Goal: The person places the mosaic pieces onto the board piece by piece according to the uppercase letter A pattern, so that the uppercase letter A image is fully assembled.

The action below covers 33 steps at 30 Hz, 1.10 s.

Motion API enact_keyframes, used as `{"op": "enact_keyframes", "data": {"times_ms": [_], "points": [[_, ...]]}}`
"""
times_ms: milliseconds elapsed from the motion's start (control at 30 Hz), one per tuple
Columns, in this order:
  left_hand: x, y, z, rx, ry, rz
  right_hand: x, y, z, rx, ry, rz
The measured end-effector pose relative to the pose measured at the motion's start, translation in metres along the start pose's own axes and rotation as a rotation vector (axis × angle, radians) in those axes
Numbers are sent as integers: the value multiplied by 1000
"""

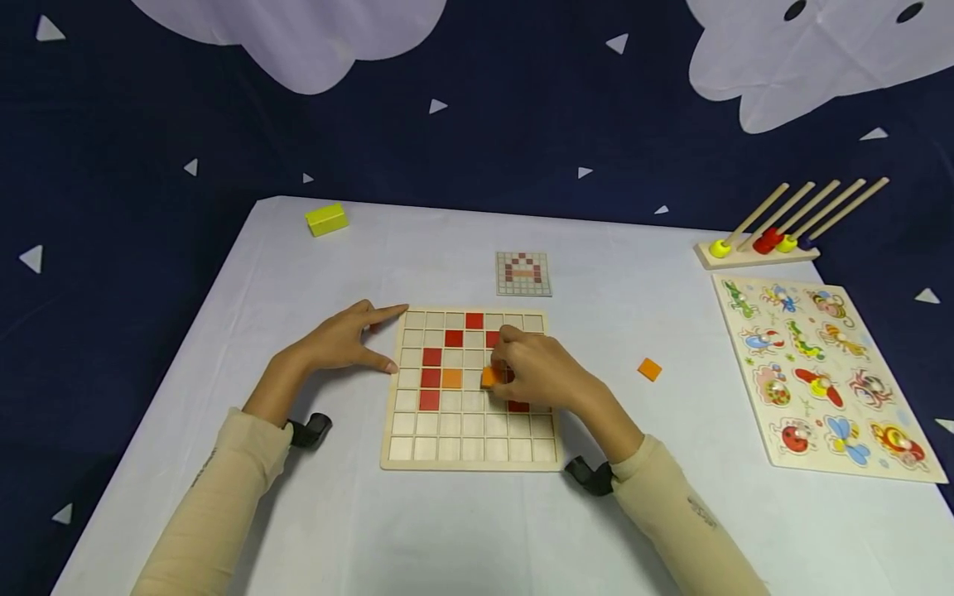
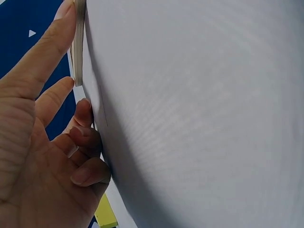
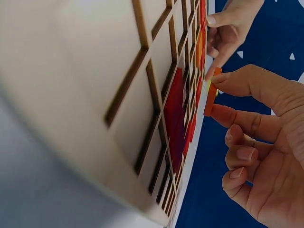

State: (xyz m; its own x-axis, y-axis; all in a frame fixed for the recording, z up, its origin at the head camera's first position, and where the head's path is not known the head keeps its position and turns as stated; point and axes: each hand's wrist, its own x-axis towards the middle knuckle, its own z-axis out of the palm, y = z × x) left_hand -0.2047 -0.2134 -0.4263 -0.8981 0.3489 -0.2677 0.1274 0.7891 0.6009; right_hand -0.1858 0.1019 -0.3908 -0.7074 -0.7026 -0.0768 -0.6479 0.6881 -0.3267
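Observation:
A wooden grid board (image 1: 450, 449) lies on the table with several red tiles (image 1: 431, 377) and one orange tile (image 1: 451, 378) in its cells. My right hand (image 1: 540, 368) pinches another orange tile (image 3: 213, 92) between thumb and index finger, just above the board, right of the placed orange one. This hand hides some cells and part of the red tiles on that side. At the board's left edge, the thumb and outstretched index finger of my left hand (image 1: 337, 338) touch the frame; its other fingers curl loosely. A loose orange tile (image 1: 649, 369) lies right of the board.
Behind the board lies a small pattern card (image 1: 523, 285). A yellow block (image 1: 326, 220) is at the back left. On the right are a peg stand (image 1: 756, 256) with coloured beads and an insect puzzle board (image 1: 808, 381). A dark patterned cloth (image 1: 477, 149) hangs behind the table.

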Motion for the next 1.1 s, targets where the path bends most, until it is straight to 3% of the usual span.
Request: {"op": "enact_keyframes", "data": {"times_ms": [267, 567, 1100], "points": [[0, 0, -1, 0, -6, 2, 10, -7, 5, 11, -23, -23], [0, 0, -1, -3, -4, 6, 21, -16, 11, -52, -44, -24], [0, -1, -2, 1, -6, 11, 22, -22, 12, -86, -33, -3]]}}
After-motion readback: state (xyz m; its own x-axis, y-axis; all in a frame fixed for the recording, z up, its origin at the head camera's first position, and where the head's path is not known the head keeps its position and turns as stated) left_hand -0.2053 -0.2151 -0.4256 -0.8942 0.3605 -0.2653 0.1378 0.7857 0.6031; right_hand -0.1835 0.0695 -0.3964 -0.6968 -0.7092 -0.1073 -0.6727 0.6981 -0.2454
